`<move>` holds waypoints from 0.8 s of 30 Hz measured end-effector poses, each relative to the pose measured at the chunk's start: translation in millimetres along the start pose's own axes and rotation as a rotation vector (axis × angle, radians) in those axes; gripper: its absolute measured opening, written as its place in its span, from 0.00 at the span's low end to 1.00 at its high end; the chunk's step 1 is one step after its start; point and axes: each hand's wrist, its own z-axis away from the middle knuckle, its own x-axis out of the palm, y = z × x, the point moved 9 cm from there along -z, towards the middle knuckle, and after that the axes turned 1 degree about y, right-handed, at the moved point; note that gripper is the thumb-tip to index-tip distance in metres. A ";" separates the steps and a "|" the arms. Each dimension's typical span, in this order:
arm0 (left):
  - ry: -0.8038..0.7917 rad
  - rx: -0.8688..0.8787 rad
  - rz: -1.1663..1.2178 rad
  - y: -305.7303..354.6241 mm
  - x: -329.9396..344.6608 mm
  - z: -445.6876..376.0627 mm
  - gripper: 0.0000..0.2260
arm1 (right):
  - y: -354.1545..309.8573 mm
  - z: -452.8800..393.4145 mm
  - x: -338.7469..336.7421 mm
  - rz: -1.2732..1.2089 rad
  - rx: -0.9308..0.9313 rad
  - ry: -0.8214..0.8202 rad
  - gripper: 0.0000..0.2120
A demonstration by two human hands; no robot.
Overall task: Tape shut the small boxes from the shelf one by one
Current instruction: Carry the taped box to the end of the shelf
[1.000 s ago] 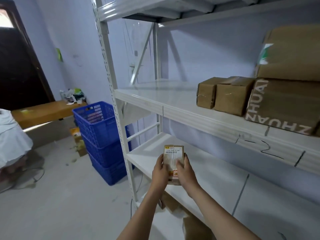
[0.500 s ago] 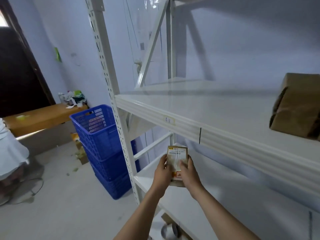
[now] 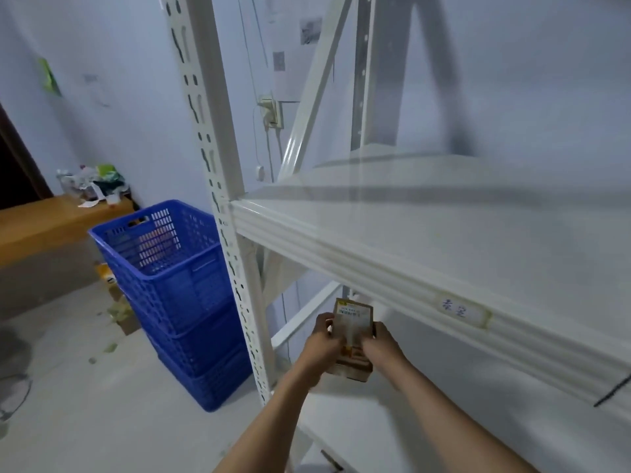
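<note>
Both hands hold one small box [image 3: 353, 339] upright at the rack's front, below the middle shelf [image 3: 444, 254]. The left hand [image 3: 322, 348] and right hand [image 3: 382, 348] grasp its opposite sides, fingers curled. Judged light and stiff cardboard; grip the side faces, leaving the flap seam clear. Stacked blue crates [image 3: 170, 285] stand beyond on the floor.

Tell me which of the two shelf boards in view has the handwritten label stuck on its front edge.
The upper shelf board: a small handwritten label sits on its front edge. The lower shelf board, behind the small box, shows none.
</note>
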 end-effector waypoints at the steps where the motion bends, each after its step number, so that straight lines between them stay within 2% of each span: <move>1: -0.027 0.010 -0.008 -2.2 -0.7 -5.4 0.22 | 1.8 -1.4 1.8 -0.002 0.029 0.012 0.14; 5: -0.160 0.068 -0.141 -4.8 0.0 -22.5 0.37 | 9.7 -9.9 8.9 -0.022 0.140 0.055 0.11; 9: -0.284 0.082 -0.338 -17.1 12.0 -44.0 0.41 | 30.9 -19.6 11.2 -0.054 0.305 0.142 0.11; 11: -0.328 0.077 -0.343 -28.8 16.9 -52.0 0.45 | 42.5 -25.0 14.2 -0.058 0.340 0.196 0.17; 13: -0.343 0.087 -0.342 -38.6 19.9 -58.8 0.48 | 52.3 -26.8 19.5 -0.086 0.359 0.226 0.27; 15: -0.294 0.169 -0.397 -44.4 18.6 -67.9 0.41 | 54.5 -26.9 24.7 -0.060 0.321 0.237 0.30; 18: -0.203 0.352 -0.617 -46.7 13.4 -74.7 0.27 | 50.8 -30.2 31.8 0.125 0.234 0.240 0.20; 20: -0.212 0.430 -0.703 -50.5 16.2 -75.2 0.16 | 46.3 -34.8 38.4 0.291 0.198 0.210 0.16; 22: -0.237 0.496 -0.770 -50.9 23.0 -72.9 0.12 | 46.7 -40.2 45.1 0.431 0.198 0.167 0.15; 24: -0.234 0.549 -0.831 -45.8 26.7 -73.6 0.12 | 48.4 -46.9 48.8 0.490 0.206 0.142 0.19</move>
